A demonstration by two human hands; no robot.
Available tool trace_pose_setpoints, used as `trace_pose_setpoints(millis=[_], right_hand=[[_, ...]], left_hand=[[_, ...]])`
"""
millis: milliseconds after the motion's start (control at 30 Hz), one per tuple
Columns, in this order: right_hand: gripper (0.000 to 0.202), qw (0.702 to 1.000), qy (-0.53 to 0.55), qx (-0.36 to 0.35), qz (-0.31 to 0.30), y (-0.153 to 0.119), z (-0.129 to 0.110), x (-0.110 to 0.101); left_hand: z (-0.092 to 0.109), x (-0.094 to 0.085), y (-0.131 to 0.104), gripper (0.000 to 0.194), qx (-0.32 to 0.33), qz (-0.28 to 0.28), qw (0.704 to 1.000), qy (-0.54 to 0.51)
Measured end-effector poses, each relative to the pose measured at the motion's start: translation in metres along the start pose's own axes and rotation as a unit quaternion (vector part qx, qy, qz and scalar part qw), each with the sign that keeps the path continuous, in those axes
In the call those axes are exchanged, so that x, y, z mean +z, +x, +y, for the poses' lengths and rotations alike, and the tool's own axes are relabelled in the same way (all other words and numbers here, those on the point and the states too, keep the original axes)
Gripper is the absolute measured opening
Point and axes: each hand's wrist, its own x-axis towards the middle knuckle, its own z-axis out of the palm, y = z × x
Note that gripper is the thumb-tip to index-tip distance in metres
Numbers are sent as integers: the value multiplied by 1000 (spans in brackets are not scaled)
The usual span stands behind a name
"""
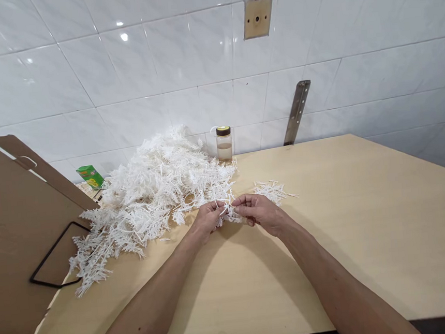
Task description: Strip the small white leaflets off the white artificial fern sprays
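My left hand (207, 221) and my right hand (260, 213) meet over the middle of the table, each with its fingers pinched. Between them is a white plastic foliage sprig (226, 207), held from both sides. Parts of the sprig are hidden behind my fingers. A large heap of similar white foliage (161, 177) rises just beyond and to the left of my left hand. Behind my right hand lies a small pile of white sprigs (270, 191), apart from the heap.
A brown cardboard box (22, 241) stands at the left, with a black wire frame (57, 282) against it. At the wall are a green packet (90, 177), a dark-lidded jar (224, 145) and a metal bracket (298, 112). The pale tabletop (386, 215) extends right.
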Motion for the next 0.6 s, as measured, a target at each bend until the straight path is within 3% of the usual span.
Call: trace_pose_setpoints(millis=[200, 400, 600], right_hand=[[24, 995, -85, -17, 52, 1, 2, -2], [30, 974, -190, -82, 95, -5, -3, -8], [18, 916, -332, -202, 102, -10, -9, 12]], left_hand=[[-5, -5, 5, 35, -10, -20, 1000, -13], [-6, -4, 6, 24, -10, 26, 1000, 1], [-2, 1, 1, 27, -3, 65, 997, 34]])
